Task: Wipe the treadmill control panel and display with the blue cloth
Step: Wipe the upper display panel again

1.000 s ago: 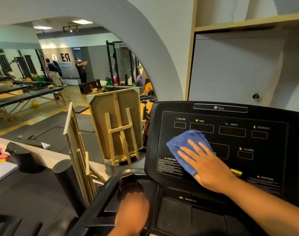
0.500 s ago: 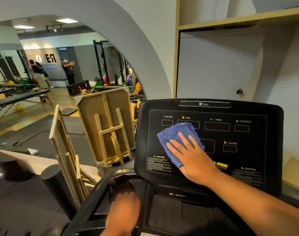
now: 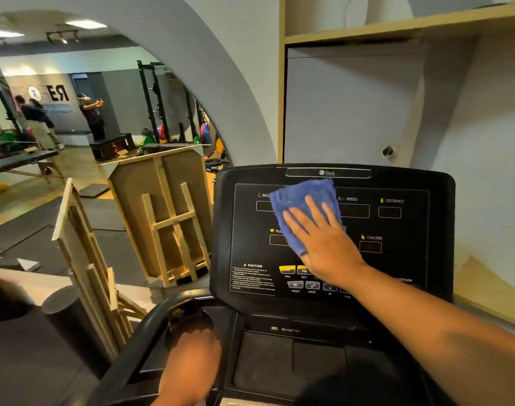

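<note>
1. Nearest of all, below the black treadmill console (image 3: pixel 335 232), the person's left hand (image 3: pixel 188 367) rests on the dark moulded tray beside a round cup holder (image 3: pixel 188 326). It is blurred, and I cannot tell whether its fingers are curled around anything or simply laid flat.

2. Just above that, on the console's face, the right hand (image 3: pixel 323 241) lies open, fingers spread and flat, pinning the crumpled blue terry cloth (image 3: pixel 303 206) against the glossy panel. It presses the cloth; it does not grip it.

3. The cloth has climbed in the last second: it sat low on the left of the panel, near the caution text (image 3: pixel 253 276), and now covers the top row of readouts, hiding the time window and clipping the incline label. The yellow and grey buttons (image 3: pixel 300 276) at the console's lower edge are now uncovered.

4. I judge this a mid-wipe upward stroke. The right side of the panel, under the speed, distance and calorie labels, looks not yet reached.

5. The panel is smooth, dark and reflective, with thin outlined rectangles; the cloth is soft, nubby and bunched at its edges.

6. Left of the console, pale wooden easel frames (image 3: pixel 165 218) lean together.

7. Beyond them, an arched mirror (image 3: pixel 104 112) shows gym racks and coloured weight plates.
</note>
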